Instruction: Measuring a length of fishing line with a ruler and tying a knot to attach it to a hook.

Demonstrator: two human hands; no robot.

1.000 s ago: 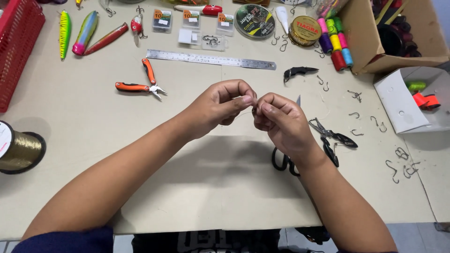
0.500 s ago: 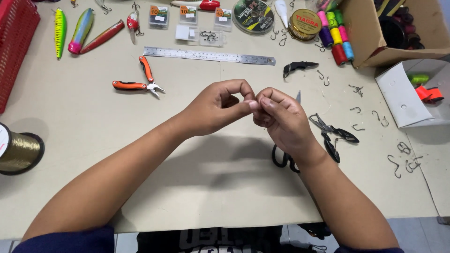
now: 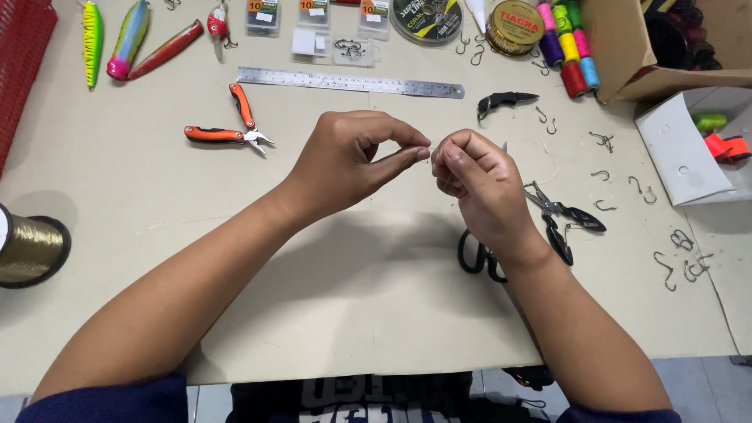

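Both hands raised above the middle of the bench [image 3: 329, 313], fingertips almost meeting. Left hand [image 3: 345, 160]: thumb and forefinger pinched together, grip closed on something very fine, likely thin line, too slight to make out. Right hand [image 3: 478, 184]: fingers curled, grip pinched on a small item at its fingertips, perhaps a hook, mostly hidden by the fingers. Hands held close and high, seemingly so the tiny work sits in plain sight under the eyes. Tools lie in an arc within reach: orange-handled pliers [image 3: 227, 133] to the left, a steel ruler [image 3: 350, 81] beyond, black scissors [image 3: 478, 258] partly under the right wrist, dark pliers [image 3: 560, 219] just right of that hand. Loose hooks [image 3: 599, 176] scatter toward the right edge near a white box [image 3: 689, 149]; spool of gold line [image 3: 31, 247] at the left edge. Open bench lies below the forearms and to the left; the right side is crowded, sharp points near the wrist.
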